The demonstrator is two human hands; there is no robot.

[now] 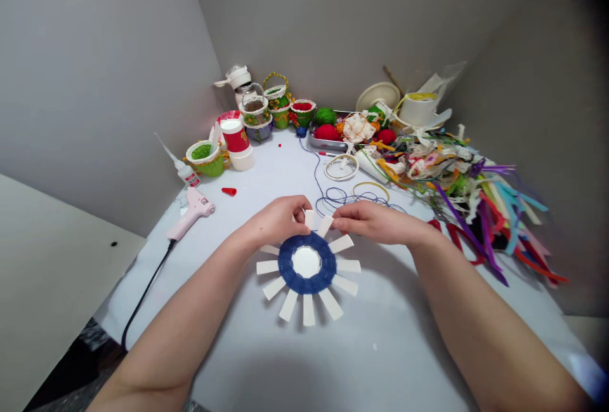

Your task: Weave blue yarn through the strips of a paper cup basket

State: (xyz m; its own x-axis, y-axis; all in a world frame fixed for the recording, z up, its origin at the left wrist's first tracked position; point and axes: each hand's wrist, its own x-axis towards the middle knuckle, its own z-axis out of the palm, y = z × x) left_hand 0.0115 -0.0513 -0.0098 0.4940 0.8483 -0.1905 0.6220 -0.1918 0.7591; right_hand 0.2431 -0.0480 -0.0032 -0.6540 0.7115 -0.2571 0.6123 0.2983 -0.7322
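Observation:
A white paper cup, cut into splayed strips, faces up above the table with a ring of dark blue yarn woven round its base. My left hand is closed on its far left edge, the thumb near the woven ring. Beside it, my right hand pinches at the tip of a neighbouring strip, where the yarn runs; the fingertips largely hide what they grip. Loose loops of yarn lie just beyond both hands and lead back to a small blue ball.
Left are a pink glue gun with a cord, a glue bottle and a red cap. Small decorated baskets and a yarn tray stand behind. Tangled colourful trimmings and red-handled scissors lie right.

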